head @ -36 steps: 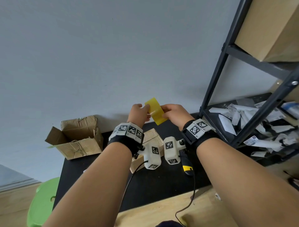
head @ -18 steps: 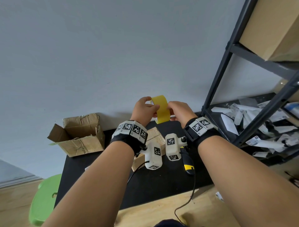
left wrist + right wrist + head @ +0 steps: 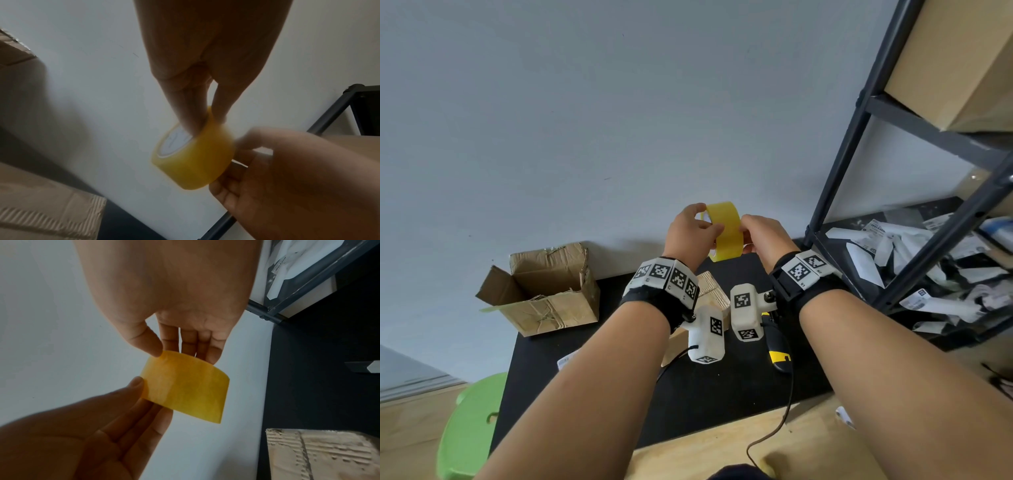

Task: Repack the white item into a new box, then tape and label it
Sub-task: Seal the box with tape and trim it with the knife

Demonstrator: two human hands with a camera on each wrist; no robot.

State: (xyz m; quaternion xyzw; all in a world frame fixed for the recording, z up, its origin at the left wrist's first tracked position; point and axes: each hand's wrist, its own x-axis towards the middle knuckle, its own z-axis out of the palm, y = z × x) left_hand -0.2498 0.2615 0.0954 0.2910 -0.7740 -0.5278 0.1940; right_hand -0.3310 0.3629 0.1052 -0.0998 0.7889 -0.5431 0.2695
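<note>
Turned and raised since a second ago: yellow tape roll (image 3: 726, 230), above the table's far edge, pinched by left hand (image 3: 690, 236) and right hand (image 3: 765, 236). Light, stiff, slick; best held at the rims.

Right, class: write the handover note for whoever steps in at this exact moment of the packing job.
Left hand: grips the yellow tape roll, fingers in its core.
Right hand: holds the roll's other side.
Roll is raised above the black table; the new box sits under the wrists, mostly hidden. Old torn box stands open at the left.
Done: tape picked up. The white item is not visible.
Left: find the tape end, tape the box, label it.
</note>
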